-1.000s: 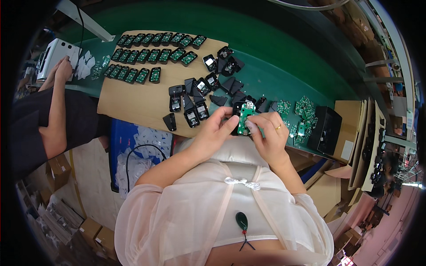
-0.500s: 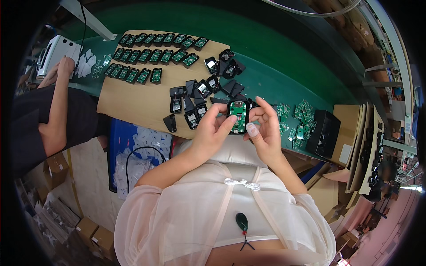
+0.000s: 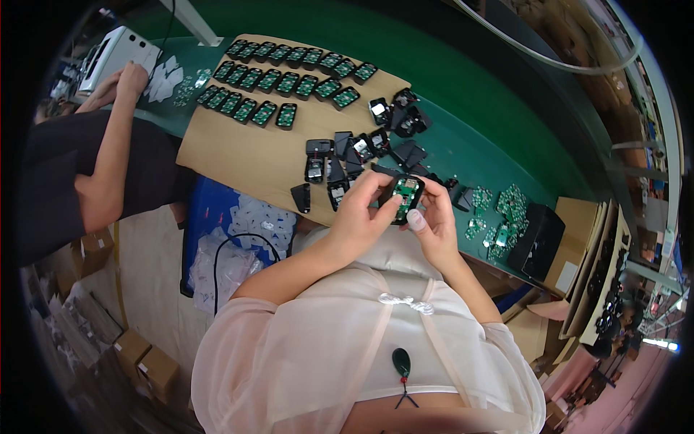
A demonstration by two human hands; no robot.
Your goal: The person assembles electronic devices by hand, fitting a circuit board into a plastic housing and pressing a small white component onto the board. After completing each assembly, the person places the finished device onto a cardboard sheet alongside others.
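Note:
Between my two hands is a small black plastic casing with a green circuit board (image 3: 410,189) in it, raised over the table's near edge. My left hand (image 3: 359,223) grips its left side, thumb on the board's face. My right hand (image 3: 438,233) closes round the right side, its fingers at the upper right edge and its thumb, with a pale covering on the tip, by the lower right corner. Just beyond lies a loose heap of black casings (image 3: 315,170). Farther left, rows of casings fitted with green boards (image 3: 287,84) lie on a brown cardboard sheet (image 3: 210,155).
Loose green boards (image 3: 512,206) are piled on the green table at right, beside a black box (image 3: 535,235) and a cardboard carton (image 3: 575,228). At left a co-worker's hands (image 3: 130,79) are near a white machine (image 3: 116,61). A blue bin (image 3: 194,242) holds white pieces.
My right fingers, spread apart before, have drawn in against the casing. The casing is now tilted a little to the right. The whole view has shifted slightly.

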